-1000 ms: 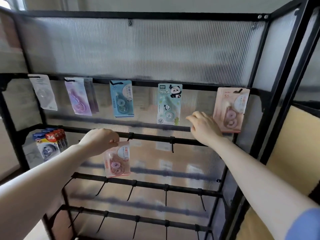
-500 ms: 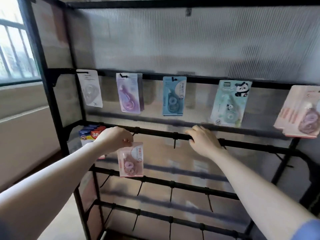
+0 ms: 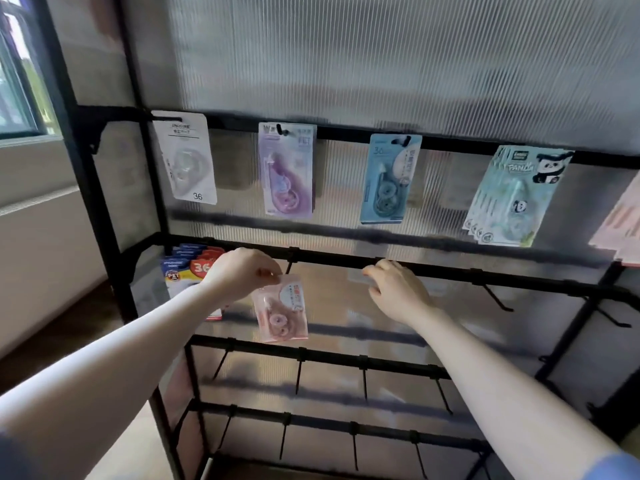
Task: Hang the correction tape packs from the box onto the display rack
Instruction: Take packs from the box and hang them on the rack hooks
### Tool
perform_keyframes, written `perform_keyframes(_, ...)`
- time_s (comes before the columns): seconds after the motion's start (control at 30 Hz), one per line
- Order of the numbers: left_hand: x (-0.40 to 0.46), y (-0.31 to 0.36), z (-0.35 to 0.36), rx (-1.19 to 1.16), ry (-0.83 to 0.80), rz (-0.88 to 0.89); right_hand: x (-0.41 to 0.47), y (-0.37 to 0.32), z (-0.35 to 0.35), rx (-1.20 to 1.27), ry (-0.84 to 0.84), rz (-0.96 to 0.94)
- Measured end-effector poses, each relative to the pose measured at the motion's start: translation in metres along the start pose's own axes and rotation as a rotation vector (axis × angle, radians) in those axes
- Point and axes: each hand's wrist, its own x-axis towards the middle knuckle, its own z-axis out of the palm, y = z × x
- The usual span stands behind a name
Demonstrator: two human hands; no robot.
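- The left hand [image 3: 242, 271] pinches the top edge of one pink pack [image 3: 280, 308] of correction tape between thumb and fingers; the pack hangs down from the grip, just below the second bar [image 3: 450, 270] of the rack and close to a hook [image 3: 290, 263] on that bar.
- The right hand [image 3: 398, 292] rests on the same bar further right, fingers loosely curled over it, holding no pack.
- Behind the left hand, at the left end of the second bar, hangs one bunch of blue and red packs [image 3: 188, 268]; the number in the bunch cannot be counted.
- On the top bar [image 3: 346, 128] hang four groups in full view: a white pack [image 3: 185, 157], a purple pack [image 3: 286, 169], a blue pack [image 3: 388, 178] and a fanned stack of panda packs [image 3: 512, 195], at least three cards deep.
- A fifth group, pink cards [image 3: 623, 226], is cut off by the right edge.
- Below the hands run two more bars with bare hooks [image 3: 299, 372].
- A ribbed clear panel [image 3: 381, 57] backs the rack, and a window [image 3: 17, 81] shows at far left.
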Motion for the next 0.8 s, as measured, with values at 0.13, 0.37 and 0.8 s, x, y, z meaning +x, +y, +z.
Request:
perform_keyframes(0.13,0.007,-0.004,0.013,0.032,-0.017,0.035,0.005,0.005,0.004,0.000,-0.009,0.006)
perform_keyframes(0.37,0.018,-0.012,0.031,0.010,-0.038,0.148,0.011,0.016,0.013,-0.007,-0.024,0.034)
perform_keyframes(0.8,0.024,-0.034,0.040,0.007,0.053,0.324,0.018,0.024,0.024,-0.014,-0.044,0.089)
